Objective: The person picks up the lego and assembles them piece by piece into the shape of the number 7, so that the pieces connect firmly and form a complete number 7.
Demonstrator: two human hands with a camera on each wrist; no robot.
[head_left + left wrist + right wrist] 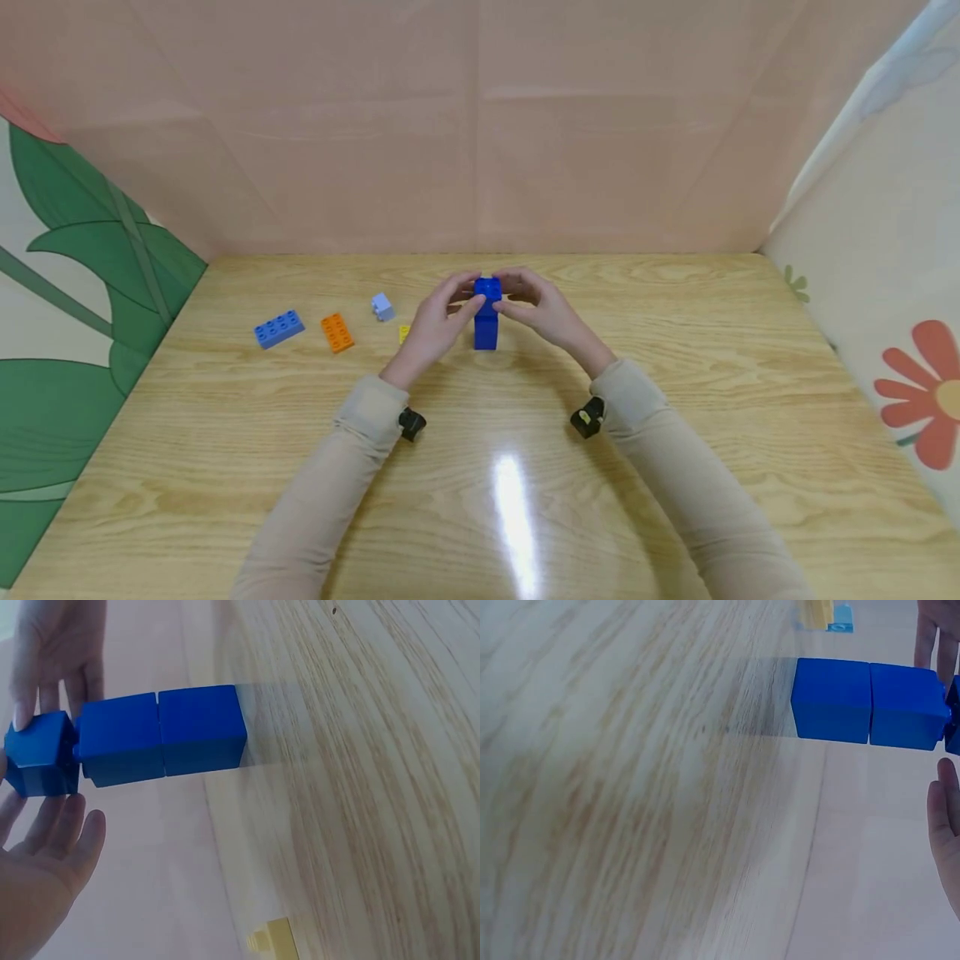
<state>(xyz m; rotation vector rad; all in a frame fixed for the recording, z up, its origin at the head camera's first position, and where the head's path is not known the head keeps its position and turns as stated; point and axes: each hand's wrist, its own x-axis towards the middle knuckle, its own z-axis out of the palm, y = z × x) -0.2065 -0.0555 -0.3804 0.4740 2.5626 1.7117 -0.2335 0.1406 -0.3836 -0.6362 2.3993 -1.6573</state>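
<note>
Two blue building bricks (870,703), one on top of the other, stand upright on the wooden table (645,500). Above them is another blue brick (45,757), slightly tilted, with a narrow gap and studs showing beneath it in the left wrist view. My left hand (437,321) holds this top brick from the left, thumb at its near face. From the right, my right hand (543,312) holds the same brick, its thumb also at the near face. Its studded top shows between the hands in the head view.
Left of the stack lie a blue eight-stud brick (279,329), an orange brick (337,332) and a small light-blue brick (382,307) on its side. A yellow brick (404,333) is partly hidden behind my left hand. A pinkish cloth wall (480,167) borders the table's far edge.
</note>
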